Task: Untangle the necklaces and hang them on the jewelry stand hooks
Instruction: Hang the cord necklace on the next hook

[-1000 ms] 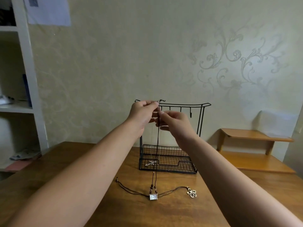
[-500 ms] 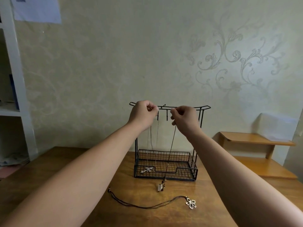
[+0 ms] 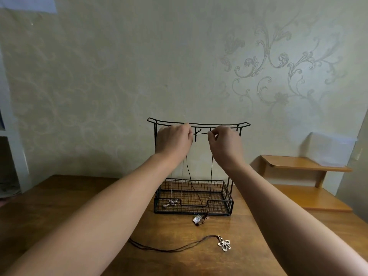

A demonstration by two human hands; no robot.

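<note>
Three necklaces, one stand, two hands, one table.

Nearest: flower-pendant necklace [image 3: 224, 245] lying flat on the wooden table [image 3: 79, 206]. Thin dark cord, pale open-petal flower at its right end. Long axis runs left-right, cord trailing away to the left in a shallow curve. Nobody touching it.

Next back: square-pendant necklace [image 3: 197, 219], dark cord with a small silvery square pendant and a few brown beads. The pendant sits tilted on the table just in front of the stand's basket. Its cord rises in two strands, so long axis is vertical, with the top stretched level between the two hands.

Jewelry stand [image 3: 194, 198]: black wire, mesh basket at the bottom, two uprights, curved top rail with short hooks hanging down. It faces the person, long axis left-right, standing toward the far edge of the table.

Third: silver chain necklace [image 3: 170, 203], very fine pale chain hanging vertical on the stand's left side, ornate silver pendant resting in the basket's left front corner.

Left hand [image 3: 173, 141] pinches one end of the dark cord just under the top rail. Right hand [image 3: 225, 145] pinches the other end at the same height. The cord between them crosses a hook [image 3: 196, 134].

Behind: pale patterned wall, light wooden shelf [image 3: 302, 164] to the right.
</note>
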